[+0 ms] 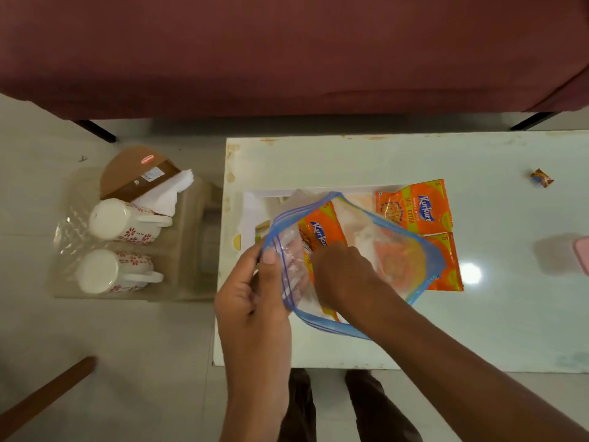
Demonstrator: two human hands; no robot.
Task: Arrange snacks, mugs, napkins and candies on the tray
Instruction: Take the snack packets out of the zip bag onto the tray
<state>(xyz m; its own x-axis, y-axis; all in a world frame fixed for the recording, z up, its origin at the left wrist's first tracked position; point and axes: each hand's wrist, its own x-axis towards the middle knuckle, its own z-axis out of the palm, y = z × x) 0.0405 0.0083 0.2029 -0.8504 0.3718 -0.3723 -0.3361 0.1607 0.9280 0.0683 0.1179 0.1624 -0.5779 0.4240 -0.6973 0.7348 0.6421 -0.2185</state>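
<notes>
Reference object: the table, a pale, glossy low top.

- Left hand: at the table's near left edge. Thumb and fingers pinch the blue-striped rim of a clear zip bag, holding its mouth open.
- Right hand: over the table's near middle, reaching into the bag's mouth. Its fingertips are hidden behind the hand, so I cannot tell whether it holds anything.
- Snack packet: orange, inside the bag, just beyond the right hand.
- Tray: white, on the left half of the table, mostly covered by the bag.
- Two more orange packets: one at the middle of the table, beyond the bag, and another beside it on the nearer side, partly under the bag.
- Candy: one wrapped piece, alone on the table's far right.
- Pink object: at the table's right edge, cut off by the frame and not identifiable.
- Clear tub: on the floor, left of the table. It holds two white flowered mugs, handles pointing toward the table, white napkins and a brown holder.
- Maroon sofa: beyond the table's far edge.
</notes>
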